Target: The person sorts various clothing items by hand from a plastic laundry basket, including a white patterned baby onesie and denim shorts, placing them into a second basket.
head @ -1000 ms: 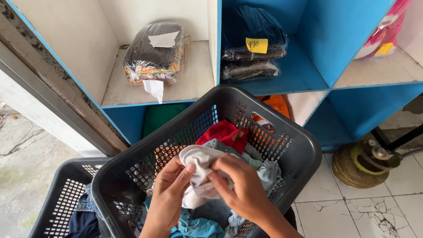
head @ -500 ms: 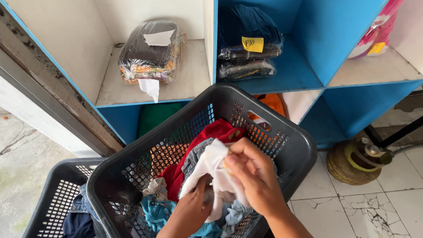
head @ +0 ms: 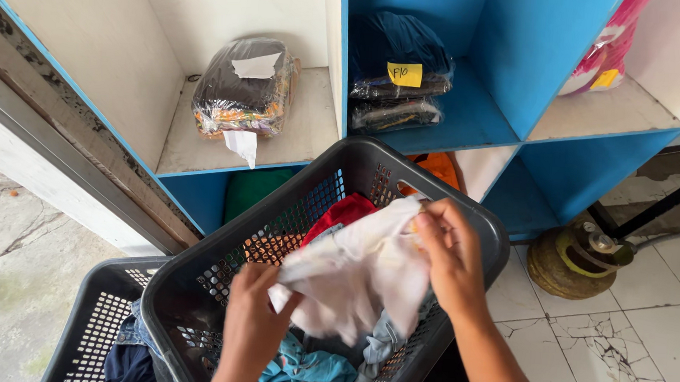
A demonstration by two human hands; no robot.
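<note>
My left hand (head: 252,318) and my right hand (head: 449,255) both grip a white cloth (head: 359,273) and hold it stretched out above a dark grey laundry basket (head: 277,211). The left hand pinches its lower left corner. The right hand holds its upper right edge near the basket's far rim. Under the cloth lie a red garment (head: 347,211) and teal clothes (head: 307,371), partly hidden.
A second dark basket (head: 96,325) with blue denim sits at lower left. Behind stands a blue and white cubby shelf (head: 516,84) holding plastic-wrapped clothes bundles (head: 244,89), (head: 400,82). A green gas cylinder (head: 577,258) stands on cracked white tiles at right.
The white cloth went from bunched between both hands to spread open. My right hand rose toward the far rim; my left hand moved to the lower left corner.
</note>
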